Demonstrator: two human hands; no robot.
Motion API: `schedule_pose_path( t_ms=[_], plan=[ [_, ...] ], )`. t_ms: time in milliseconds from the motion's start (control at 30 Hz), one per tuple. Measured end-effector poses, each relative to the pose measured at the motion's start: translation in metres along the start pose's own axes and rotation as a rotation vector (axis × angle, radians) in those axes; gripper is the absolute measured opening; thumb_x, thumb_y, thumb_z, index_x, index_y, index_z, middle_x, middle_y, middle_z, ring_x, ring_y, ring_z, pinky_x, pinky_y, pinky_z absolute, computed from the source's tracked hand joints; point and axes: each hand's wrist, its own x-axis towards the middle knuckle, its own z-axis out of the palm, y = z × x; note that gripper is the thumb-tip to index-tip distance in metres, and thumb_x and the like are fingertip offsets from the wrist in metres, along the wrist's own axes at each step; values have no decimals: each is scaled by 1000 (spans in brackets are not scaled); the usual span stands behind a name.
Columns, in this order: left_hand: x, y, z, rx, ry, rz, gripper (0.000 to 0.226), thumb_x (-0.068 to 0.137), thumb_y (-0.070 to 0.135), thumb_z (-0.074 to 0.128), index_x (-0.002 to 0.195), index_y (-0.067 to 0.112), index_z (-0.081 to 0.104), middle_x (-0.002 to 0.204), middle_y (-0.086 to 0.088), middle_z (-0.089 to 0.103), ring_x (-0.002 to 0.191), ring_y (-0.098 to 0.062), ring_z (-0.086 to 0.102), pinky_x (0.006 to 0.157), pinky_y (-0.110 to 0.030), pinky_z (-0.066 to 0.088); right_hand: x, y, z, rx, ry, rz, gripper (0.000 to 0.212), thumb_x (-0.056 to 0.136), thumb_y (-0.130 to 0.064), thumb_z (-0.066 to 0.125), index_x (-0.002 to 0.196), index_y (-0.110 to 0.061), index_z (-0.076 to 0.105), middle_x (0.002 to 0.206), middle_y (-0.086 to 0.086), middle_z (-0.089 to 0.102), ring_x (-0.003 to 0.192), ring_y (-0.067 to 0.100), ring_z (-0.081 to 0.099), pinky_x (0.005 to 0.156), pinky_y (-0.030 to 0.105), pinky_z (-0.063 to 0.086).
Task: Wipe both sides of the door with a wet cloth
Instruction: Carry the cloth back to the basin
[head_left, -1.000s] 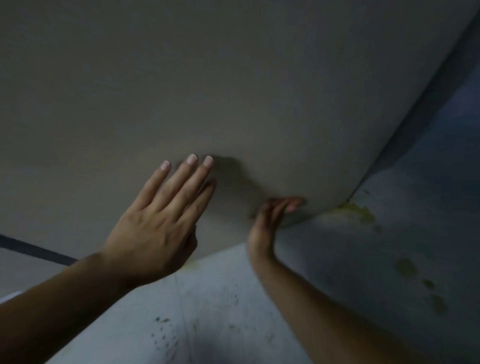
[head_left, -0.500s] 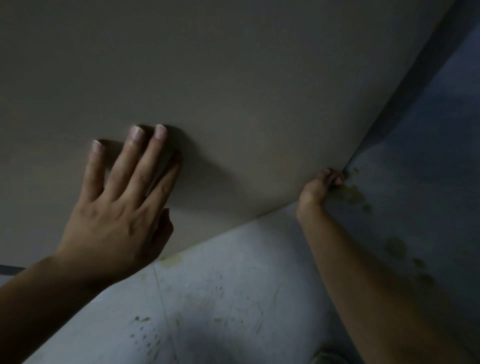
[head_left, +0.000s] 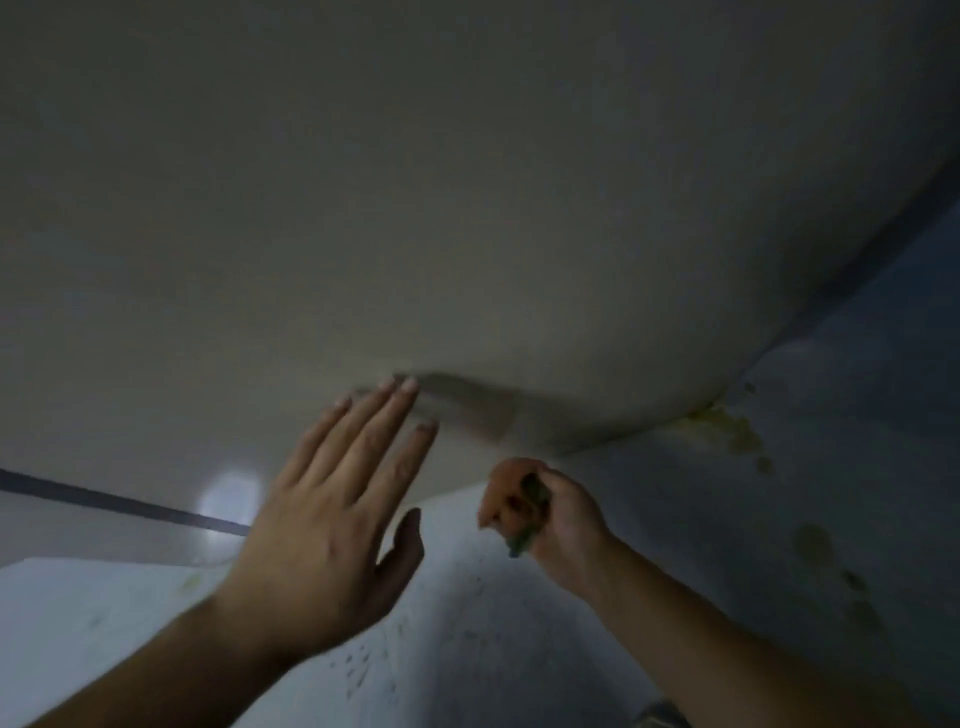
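At the far left we see a dark strip (head_left: 104, 499) running across the floor (head_left: 493, 649), and just right of it a pale patch of glare (head_left: 226, 501). Next comes our left hand (head_left: 332, 519), back toward us, its fingers (head_left: 363, 431) straight and slightly spread, with the thumb held apart below. The fingertips reach the lower part of the door (head_left: 467, 208); motion blur keeps us from telling how firmly they touch it. The door is a plain beige panel that fills the upper and far part of the view, its bottom edge curving down toward the right. Further right, just near of that edge, our right hand (head_left: 566, 519) curls its fingers round a small bunched cloth (head_left: 519, 545), of which a dark green end pokes out below. On the right, yellowish stains (head_left: 727, 426) mark the floor beside the door's corner.
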Motion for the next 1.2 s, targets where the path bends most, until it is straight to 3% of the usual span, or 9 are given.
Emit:
schedule_pose_path(
  t_ms=[133, 233, 367, 500, 700, 800, 933, 1033, 1200],
  plan=[
    [-2, 24, -57, -241, -99, -315, 53, 92, 43, 49, 134, 14, 64, 135, -1, 65, 117, -23, 66, 97, -35, 51, -90, -73, -2, -420, 54, -47, 50, 106, -37, 49, 77, -9, 79, 78, 22, 67, 64, 29, 59, 63, 35, 42],
    [13, 43, -121, -339, -172, -485, 50, 90, 51, 45, 124, 22, 68, 119, 9, 71, 100, -16, 71, 83, -29, 55, -185, -138, 37, -713, -15, -186, 55, 108, -34, 45, 63, -16, 70, 67, 21, 56, 60, 23, 48, 53, 28, 34],
    [33, 58, -219, -532, -198, -739, 61, 84, 63, 40, 124, 26, 68, 115, 14, 70, 106, -7, 67, 85, -27, 53, -290, -196, 101, -984, -77, -333, 53, 109, -33, 45, 61, -12, 52, 52, 9, 46, 47, 16, 40, 52, 28, 32],
    [39, 62, -319, -639, -188, -876, 42, 92, 48, 53, 123, 23, 68, 113, 13, 71, 106, -4, 66, 92, -28, 53, -377, -230, 167, -1099, -45, -327, 43, 106, -28, 53, 67, -8, 53, 48, -6, 47, 45, 6, 43, 51, 18, 34],
    [15, 62, -455, -761, -115, -1105, 15, 98, 31, 63, 110, 27, 70, 97, 16, 72, 90, 12, 63, 72, -1, 39, -467, -248, 274, -1182, -109, -330, 22, 99, -26, 64, 80, -17, 71, 66, -5, 70, 64, 2, 63, 60, 19, 46],
    [0, 60, -511, -791, -47, -1182, 19, 99, 33, 62, 113, 24, 71, 99, 20, 71, 95, 17, 60, 75, -1, 41, -503, -245, 325, -1227, -198, -302, 17, 99, -29, 65, 84, -24, 72, 71, -10, 71, 72, 3, 65, 64, 20, 47],
    [-3, 53, -575, -752, 10, -1199, 38, 99, 45, 56, 129, 24, 66, 121, 14, 70, 108, 3, 62, 93, -16, 48, -546, -250, 385, -1278, -328, -366, 10, 96, -46, 64, 99, -39, 71, 89, -27, 72, 94, -5, 68, 79, 12, 50],
    [-5, 44, -616, -660, 40, -1198, 47, 100, 51, 51, 139, 26, 58, 132, 11, 64, 111, 1, 54, 98, -20, 45, -573, -254, 425, -1347, -447, -365, 13, 100, -39, 62, 104, -51, 64, 101, -41, 68, 105, -17, 61, 84, 6, 48],
    [-47, 28, -650, -583, 49, -1251, 50, 100, 52, 48, 143, 26, 54, 141, 8, 59, 126, -8, 56, 105, -26, 44, -587, -227, 473, -1454, -590, -378, 24, 102, -33, 60, 122, -44, 64, 117, -28, 69, 111, -16, 59, 88, 5, 47]
  ],
)
